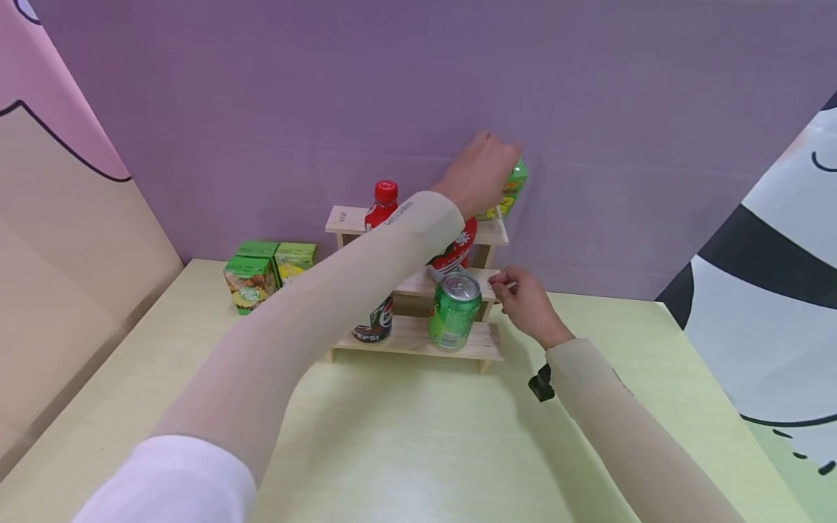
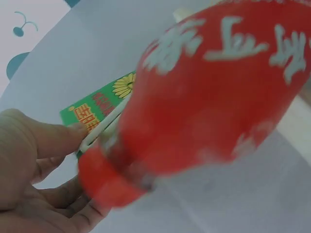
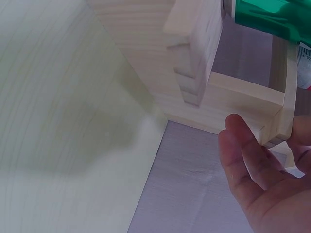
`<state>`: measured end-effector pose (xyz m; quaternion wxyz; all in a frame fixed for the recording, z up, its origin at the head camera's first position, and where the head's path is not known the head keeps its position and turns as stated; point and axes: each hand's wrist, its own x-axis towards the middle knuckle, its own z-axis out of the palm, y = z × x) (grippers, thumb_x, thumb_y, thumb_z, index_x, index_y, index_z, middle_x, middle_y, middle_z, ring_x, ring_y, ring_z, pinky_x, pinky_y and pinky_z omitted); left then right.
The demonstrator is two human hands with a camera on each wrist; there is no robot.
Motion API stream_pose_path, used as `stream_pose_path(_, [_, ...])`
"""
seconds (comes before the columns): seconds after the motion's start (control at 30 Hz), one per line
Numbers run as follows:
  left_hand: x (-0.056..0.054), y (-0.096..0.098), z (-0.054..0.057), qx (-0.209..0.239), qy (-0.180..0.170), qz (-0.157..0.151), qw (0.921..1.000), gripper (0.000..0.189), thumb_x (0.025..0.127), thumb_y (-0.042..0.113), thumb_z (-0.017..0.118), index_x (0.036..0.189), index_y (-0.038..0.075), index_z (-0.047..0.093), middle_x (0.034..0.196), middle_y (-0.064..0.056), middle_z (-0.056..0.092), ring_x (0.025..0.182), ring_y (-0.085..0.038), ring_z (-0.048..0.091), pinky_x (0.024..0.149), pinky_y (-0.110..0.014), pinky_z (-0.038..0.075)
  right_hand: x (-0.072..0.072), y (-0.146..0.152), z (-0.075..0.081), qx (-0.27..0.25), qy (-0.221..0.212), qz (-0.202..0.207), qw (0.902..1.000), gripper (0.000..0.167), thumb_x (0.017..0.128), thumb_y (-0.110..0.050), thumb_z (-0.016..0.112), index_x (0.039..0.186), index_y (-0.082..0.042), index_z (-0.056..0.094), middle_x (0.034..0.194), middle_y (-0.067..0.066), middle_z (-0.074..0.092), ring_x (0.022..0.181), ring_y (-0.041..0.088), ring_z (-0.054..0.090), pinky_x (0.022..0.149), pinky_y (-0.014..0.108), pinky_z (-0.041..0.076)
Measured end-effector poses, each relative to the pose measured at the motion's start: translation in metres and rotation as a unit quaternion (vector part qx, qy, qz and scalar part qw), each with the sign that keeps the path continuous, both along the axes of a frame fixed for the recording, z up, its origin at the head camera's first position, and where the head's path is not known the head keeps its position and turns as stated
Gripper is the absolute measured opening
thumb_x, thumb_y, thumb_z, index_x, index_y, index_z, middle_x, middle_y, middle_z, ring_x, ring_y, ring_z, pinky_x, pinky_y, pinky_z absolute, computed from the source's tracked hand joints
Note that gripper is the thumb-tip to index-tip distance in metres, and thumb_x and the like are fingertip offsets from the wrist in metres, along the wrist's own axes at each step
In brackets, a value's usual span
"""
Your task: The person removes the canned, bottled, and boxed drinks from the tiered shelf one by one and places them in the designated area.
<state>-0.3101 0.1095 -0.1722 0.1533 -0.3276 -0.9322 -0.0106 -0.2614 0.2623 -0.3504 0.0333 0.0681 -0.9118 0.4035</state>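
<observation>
My left hand [image 1: 480, 173] reaches over the right end of the wooden shelf's top tier and grips a green drink carton [image 1: 514, 190] with yellow flowers. In the left wrist view the thumb lies against the carton [image 2: 99, 104], partly hidden behind a blurred red bottle [image 2: 209, 92]. My right hand [image 1: 526, 305] pinches the right end of the middle tier of the three-tier wooden shelf [image 1: 484, 282]. Seen from the right wrist, its thumb and fingers sit either side of the board's corner [image 3: 279, 128].
A green can [image 1: 454, 312] and a Pepsi bottle [image 1: 374, 328] stand on the bottom tier. A red container [image 1: 461, 247] is on the middle tier; a red-capped bottle [image 1: 386, 195] rises behind my left forearm. Green and yellow cartons [image 1: 251, 280] stand on the table to the left. A purple backdrop [image 1: 327, 94] rises behind.
</observation>
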Motion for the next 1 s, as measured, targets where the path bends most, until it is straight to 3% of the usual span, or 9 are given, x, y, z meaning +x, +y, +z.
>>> stream_pose_path(0.13, [0.000, -0.007, 0.011, 0.034, 0.004, 0.009, 0.9994, 0.048, 0.089, 0.020, 0.064, 0.132, 0.013, 0.045, 0.122, -0.001, 0.053, 0.118, -0.016, 0.039, 0.097, -0.018, 0.033, -0.002, 0.000, 0.000, 0.006, -0.009, -0.004, 0.9999, 0.016, 0.099, -0.004, 0.044, 0.110, 0.004, 0.054, 0.116, 0.019, 0.055, 0.091, 0.037, 0.058, 0.070, 0.038, 0.052])
stream_pose_path(0.3, [-0.002, -0.020, 0.021, 0.104, -0.030, 0.023, 0.9939, 0.045, 0.090, 0.021, 0.064, 0.129, 0.015, 0.044, 0.127, 0.000, 0.048, 0.123, -0.014, 0.033, 0.095, -0.015, 0.035, -0.005, 0.001, -0.001, 0.007, -0.013, -0.006, 0.9999, 0.016, 0.100, -0.005, 0.044, 0.109, 0.003, 0.053, 0.116, 0.018, 0.055, 0.090, 0.033, 0.058, 0.072, 0.040, 0.052])
stream_pose_path(0.47, [-0.001, -0.039, 0.026, 0.168, -0.013, 0.011, 0.9856, 0.031, 0.093, 0.021, 0.059, 0.121, 0.013, 0.048, 0.123, 0.000, 0.050, 0.120, -0.013, 0.034, 0.090, -0.014, 0.036, -0.010, 0.001, -0.003, 0.005, -0.013, -0.004, 0.9999, 0.015, 0.100, -0.005, 0.044, 0.109, 0.003, 0.053, 0.116, 0.018, 0.055, 0.091, 0.036, 0.058, 0.071, 0.039, 0.053])
stream_pose_path(0.73, [0.007, -0.085, 0.027, 0.278, 0.020, -0.005, 0.9604, 0.025, 0.093, 0.018, 0.059, 0.116, 0.009, 0.052, 0.122, -0.001, 0.053, 0.117, -0.013, 0.037, 0.092, -0.014, 0.033, -0.010, 0.010, -0.005, 0.007, -0.027, -0.006, 0.9996, 0.019, 0.100, -0.006, 0.043, 0.114, 0.004, 0.052, 0.120, 0.019, 0.052, 0.097, 0.036, 0.059, 0.075, 0.038, 0.053])
stream_pose_path(0.87, [0.008, -0.105, 0.030, 0.329, 0.038, -0.010, 0.9435, 0.026, 0.093, 0.016, 0.060, 0.115, 0.006, 0.053, 0.120, -0.003, 0.053, 0.117, -0.013, 0.038, 0.091, -0.012, 0.036, -0.011, 0.018, -0.005, 0.007, -0.020, -0.007, 0.9998, 0.018, 0.100, -0.006, 0.043, 0.113, 0.003, 0.052, 0.118, 0.020, 0.052, 0.096, 0.036, 0.059, 0.076, 0.042, 0.052])
stream_pose_path(1.0, [0.009, -0.123, 0.031, 0.356, 0.061, -0.021, 0.9322, 0.024, 0.092, 0.013, 0.059, 0.113, 0.003, 0.054, 0.116, -0.006, 0.051, 0.114, -0.013, 0.040, 0.088, -0.011, 0.038, -0.011, 0.024, -0.004, 0.009, -0.016, -0.003, 0.9998, 0.018, 0.100, -0.006, 0.043, 0.111, 0.005, 0.051, 0.120, 0.021, 0.052, 0.094, 0.035, 0.059, 0.077, 0.044, 0.052])
